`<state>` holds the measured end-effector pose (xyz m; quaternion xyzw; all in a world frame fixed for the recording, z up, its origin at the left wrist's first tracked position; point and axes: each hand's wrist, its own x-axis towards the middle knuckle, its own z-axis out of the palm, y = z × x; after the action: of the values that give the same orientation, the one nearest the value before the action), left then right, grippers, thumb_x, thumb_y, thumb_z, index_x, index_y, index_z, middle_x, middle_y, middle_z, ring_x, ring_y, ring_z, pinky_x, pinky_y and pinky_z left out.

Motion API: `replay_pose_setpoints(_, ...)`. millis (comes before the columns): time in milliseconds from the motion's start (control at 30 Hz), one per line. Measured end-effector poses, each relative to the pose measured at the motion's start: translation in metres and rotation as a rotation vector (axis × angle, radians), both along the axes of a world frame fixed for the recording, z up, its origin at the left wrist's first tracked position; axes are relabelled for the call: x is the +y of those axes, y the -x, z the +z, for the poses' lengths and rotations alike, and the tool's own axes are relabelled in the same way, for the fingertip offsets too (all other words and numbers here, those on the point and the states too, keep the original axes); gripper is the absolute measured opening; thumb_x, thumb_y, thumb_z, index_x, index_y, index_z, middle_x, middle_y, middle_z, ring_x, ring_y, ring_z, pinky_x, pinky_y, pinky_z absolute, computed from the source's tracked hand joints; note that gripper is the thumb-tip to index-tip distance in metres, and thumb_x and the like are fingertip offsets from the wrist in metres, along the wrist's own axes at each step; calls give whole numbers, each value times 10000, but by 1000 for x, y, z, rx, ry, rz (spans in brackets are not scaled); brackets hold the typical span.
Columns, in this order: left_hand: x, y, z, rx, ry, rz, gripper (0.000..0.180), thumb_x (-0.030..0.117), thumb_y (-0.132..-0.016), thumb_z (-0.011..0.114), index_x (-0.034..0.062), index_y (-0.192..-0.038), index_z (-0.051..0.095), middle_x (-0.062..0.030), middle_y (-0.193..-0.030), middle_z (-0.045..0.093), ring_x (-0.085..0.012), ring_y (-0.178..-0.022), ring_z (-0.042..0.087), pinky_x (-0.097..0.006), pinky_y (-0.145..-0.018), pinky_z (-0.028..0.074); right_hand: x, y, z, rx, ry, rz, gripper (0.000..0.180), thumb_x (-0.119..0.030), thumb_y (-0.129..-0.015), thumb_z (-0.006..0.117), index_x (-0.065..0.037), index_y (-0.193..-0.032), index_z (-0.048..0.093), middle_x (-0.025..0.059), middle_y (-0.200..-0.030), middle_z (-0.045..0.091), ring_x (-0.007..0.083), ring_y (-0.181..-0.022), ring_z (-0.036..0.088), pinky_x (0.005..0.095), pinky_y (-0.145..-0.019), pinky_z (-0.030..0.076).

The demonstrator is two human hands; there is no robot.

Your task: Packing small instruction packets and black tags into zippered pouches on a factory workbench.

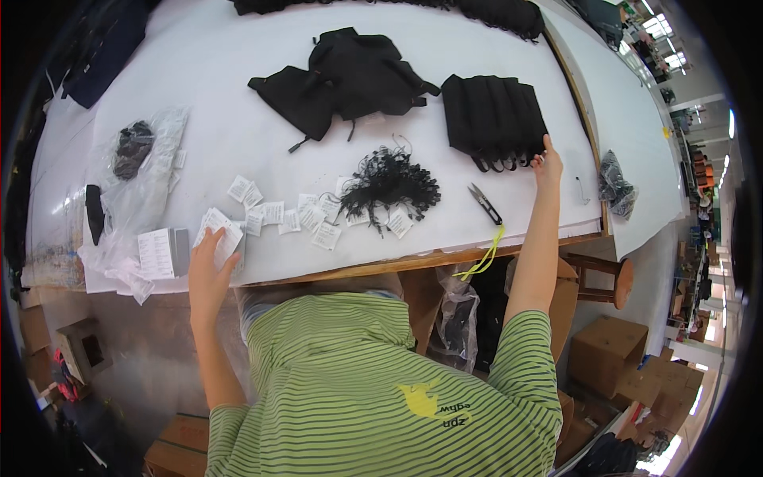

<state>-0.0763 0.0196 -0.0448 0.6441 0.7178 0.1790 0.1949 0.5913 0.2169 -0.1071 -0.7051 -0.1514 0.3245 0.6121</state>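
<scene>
My left hand [210, 270] is grasping white, rectangular, paper-like tags [226, 226], probably light and slippery, best pinched by their edges. My right hand [548, 165] is touching the soft-looking, layered black fabric stack's [497, 118] corner; whether it's gripping, I can't tell.

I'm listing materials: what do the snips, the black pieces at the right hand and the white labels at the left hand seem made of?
Snips: probably metal, going by the slim, pointed, greyish blades.
Black pieces: likely matte fabric, given the soft ridges and edge loops.
White labels: thin, flat and matte, perhaps paper, though cloth is possible.
</scene>
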Motion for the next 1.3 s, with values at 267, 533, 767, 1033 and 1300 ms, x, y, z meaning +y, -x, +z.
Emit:
replay_pose_setpoints(267,12,9,-1,-253,6,161,310,201,-887,597,19,-1137,588,-218,-1030,639,-349,-892,614,-364,-791,465,-56,198,56,-777,-361,248,216,-104,-805,692,-79,-1016,651,22,-855,614,77,-667,538,228,-529,406)
replay_pose_setpoints(533,21,32,-13,-229,-129,197,232,160,-888,594,19,-1069,559,-169,-789,646,-239,-669,598,-334,-618,445,-79,368,59,-1097,-38,1251,98,-205,-783,682,-115,-809,654,36,-819,569,207,-711,583,328,-656,469)
replay_pose_setpoints(767,21,38,-53,-575,-136,365,353,22,-815,639,30,-1147,517,-117,-866,632,-176,-784,576,-277,-685,451,-78,377,44,-1202,148,1418,125,-186,-753,691,-66,-762,656,48,-828,596,228,-750,608,333,-681,487)
replay_pose_setpoints(1033,19,20,-37,6,-337,115,327,69,-783,657,77,-1101,582,-99,-1111,546,-311,-1022,500,-396,-886,415,-79,374,78,-1110,48,1297,75,-148,-735,660,-73,-731,656,56,-744,592,226,-674,588,334,-612,468)
replay_pose_setpoints(1300,20,33,-11,-337,-97,198,349,146,-784,683,63,-1109,591,-115,-1008,644,-287,-896,604,-348,-799,477,-93,353,153,-859,-537,780,86,-8,-721,682,-52,-778,634,-22,-741,591,40,-522,380,194,-490,295)
